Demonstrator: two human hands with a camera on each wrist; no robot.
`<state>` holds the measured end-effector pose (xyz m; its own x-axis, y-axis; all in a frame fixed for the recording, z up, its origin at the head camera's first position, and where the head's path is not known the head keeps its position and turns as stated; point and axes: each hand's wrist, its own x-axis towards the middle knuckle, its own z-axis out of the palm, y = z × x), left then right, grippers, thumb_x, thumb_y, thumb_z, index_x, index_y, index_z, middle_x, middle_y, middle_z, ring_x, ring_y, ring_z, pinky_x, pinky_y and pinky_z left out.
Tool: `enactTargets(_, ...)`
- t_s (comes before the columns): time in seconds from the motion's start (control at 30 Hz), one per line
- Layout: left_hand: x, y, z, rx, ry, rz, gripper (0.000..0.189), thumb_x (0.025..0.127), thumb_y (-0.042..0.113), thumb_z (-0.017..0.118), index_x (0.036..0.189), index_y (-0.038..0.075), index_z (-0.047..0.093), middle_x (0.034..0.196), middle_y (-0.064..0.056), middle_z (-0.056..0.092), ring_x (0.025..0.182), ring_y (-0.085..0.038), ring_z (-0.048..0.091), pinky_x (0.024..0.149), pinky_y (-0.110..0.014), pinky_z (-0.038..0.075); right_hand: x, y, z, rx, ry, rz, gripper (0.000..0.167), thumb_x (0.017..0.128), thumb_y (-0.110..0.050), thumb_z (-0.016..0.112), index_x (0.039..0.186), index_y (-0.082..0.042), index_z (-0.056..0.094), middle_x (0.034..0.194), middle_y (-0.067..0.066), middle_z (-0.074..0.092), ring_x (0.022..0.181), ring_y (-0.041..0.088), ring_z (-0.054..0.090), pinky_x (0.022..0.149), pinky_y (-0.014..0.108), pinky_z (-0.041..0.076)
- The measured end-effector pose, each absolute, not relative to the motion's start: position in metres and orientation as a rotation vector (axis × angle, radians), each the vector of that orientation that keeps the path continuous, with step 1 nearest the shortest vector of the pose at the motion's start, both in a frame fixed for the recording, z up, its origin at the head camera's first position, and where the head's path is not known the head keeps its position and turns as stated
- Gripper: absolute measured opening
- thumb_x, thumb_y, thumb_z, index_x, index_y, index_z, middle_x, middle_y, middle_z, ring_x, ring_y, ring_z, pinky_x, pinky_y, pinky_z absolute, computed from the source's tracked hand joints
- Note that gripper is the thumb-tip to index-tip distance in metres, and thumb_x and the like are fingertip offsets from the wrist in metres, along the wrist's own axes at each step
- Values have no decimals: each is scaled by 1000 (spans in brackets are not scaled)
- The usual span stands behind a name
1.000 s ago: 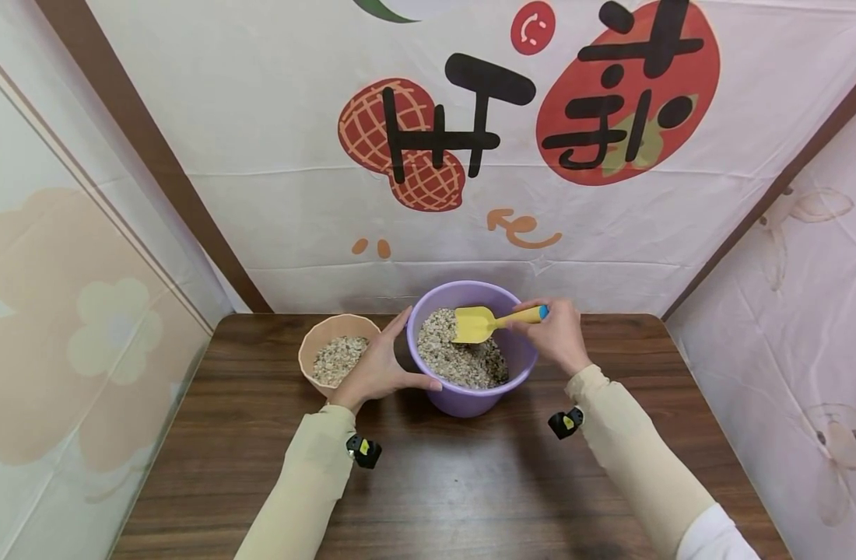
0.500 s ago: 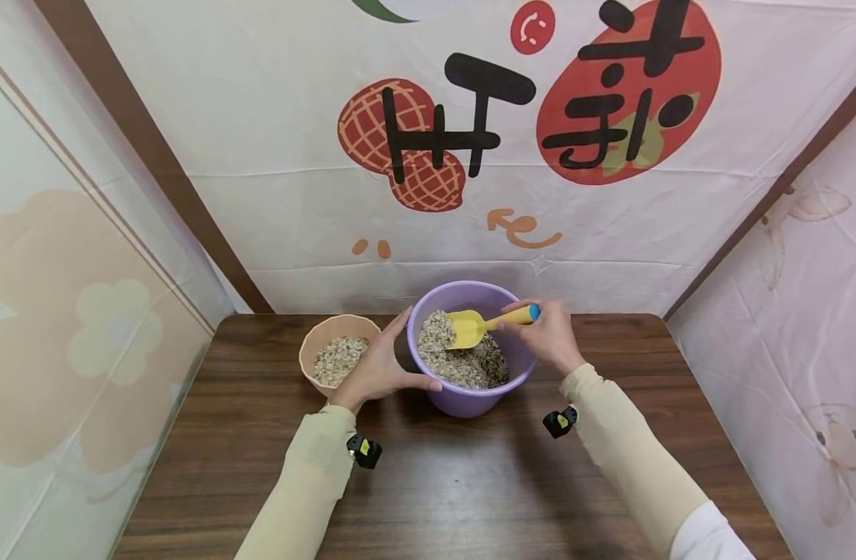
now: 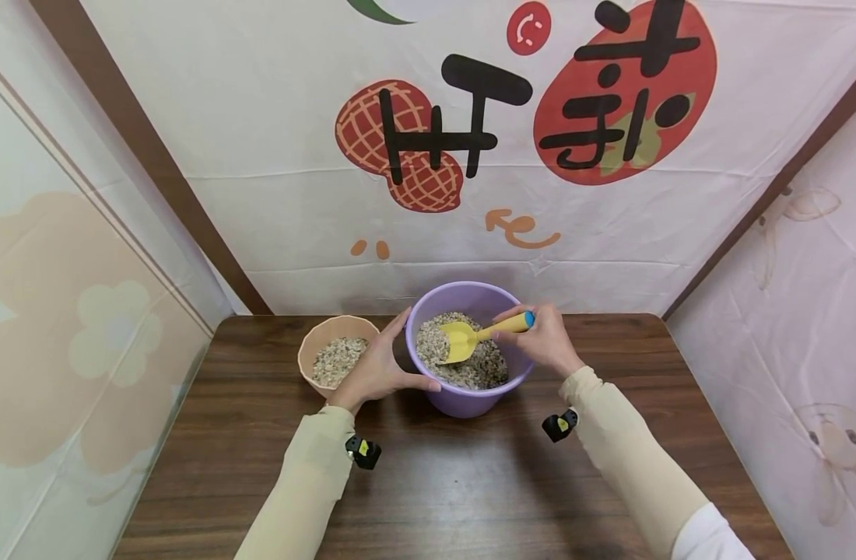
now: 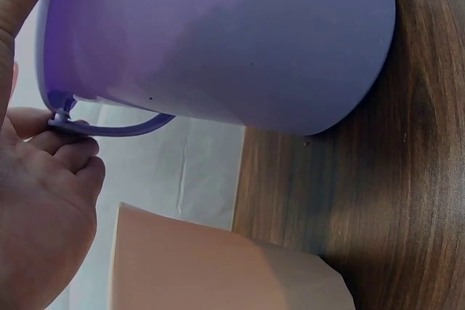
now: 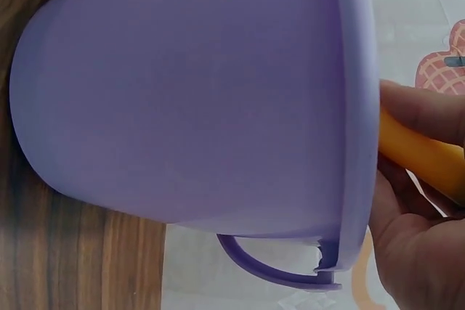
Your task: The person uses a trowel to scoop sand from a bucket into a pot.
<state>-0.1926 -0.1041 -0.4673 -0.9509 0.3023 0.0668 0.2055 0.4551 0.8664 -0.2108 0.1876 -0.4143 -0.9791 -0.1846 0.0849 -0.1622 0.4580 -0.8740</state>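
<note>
A purple bucket (image 3: 463, 403) stands upright on the table, partly filled with a pale, grainy, gravel-like material (image 3: 485, 369). My left hand (image 3: 376, 372) holds its left side, thumb on the near rim and fingers by the handle joint (image 4: 62, 116). My right hand (image 3: 545, 338) grips the yellow handle of a small scoop (image 3: 460, 342) over the bucket's right rim. The scoop's blade lies at the surface of the grains, its front edge among them. In the right wrist view the bucket wall (image 5: 189, 99) hides the blade, and only the handle (image 5: 421, 154) shows.
To the left of the bucket, a peach-coloured faceted bowl (image 3: 307, 348) holds similar grains, partly behind my left hand. The brown wooden table (image 3: 456, 482) meets a printed cloth backdrop (image 3: 288, 233) just behind both containers. Cloth panels stand on either side.
The scoop and my right hand have moved left and a little toward me, and the blade has shifted lower over the grains. My left hand and the bucket have stayed in place.
</note>
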Motion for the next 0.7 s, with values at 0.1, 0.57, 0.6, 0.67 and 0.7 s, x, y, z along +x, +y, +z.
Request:
enactTargets(0.1, -193, -103, -468, 453, 2590, 1544, 140, 51, 46, 102, 163, 19, 23, 163, -3, 31, 149, -21, 26, 121, -50, 21, -211, 189, -415, -291, 2609, -1621, 20, 83, -4, 84, 101, 2, 78, 88, 12, 74, 72, 28, 66, 60, 29, 56)
enactTargets(0.57, -197, -100, -468, 414, 2587, 1549, 140, 51, 46, 102, 163, 18, 22, 164, -3, 29, 150, -21, 25, 121, -51, 20, -212, 198, -423, -146, 2340, -1853, 34, 79, -4, 87, 108, 7, 74, 98, 14, 75, 77, 17, 68, 67, 28, 58)
enactTargets(0.6, -197, -100, -468, 410, 2592, 1544, 141, 52, 46, 102, 164, 18, 22, 164, -3, 29, 150, -21, 25, 121, -51, 20, -212, 200, -424, -143, 2321, -1869, 36, 79, -3, 87, 110, 9, 73, 97, 14, 75, 78, 17, 70, 68, 29, 58)
enactTargets(0.67, -198, -99, -468, 405, 2597, 1535, 141, 52, 46, 102, 164, 18, 21, 164, -3, 28, 150, -21, 25, 121, -51, 21, -213, 203, -425, -141, 2271, -1906, 41, 80, -3, 86, 114, 14, 69, 96, 13, 76, 81, 20, 73, 71, 31, 60)
enactTargets(0.7, -199, -99, -468, 404, 2600, 1531, 141, 52, 46, 102, 164, 18, 21, 164, -3, 28, 150, -21, 24, 121, -51, 21, -213, 204, -426, -139, 2244, -1926, 43, 81, -2, 85, 116, 15, 67, 95, 12, 76, 82, 21, 74, 73, 32, 60)
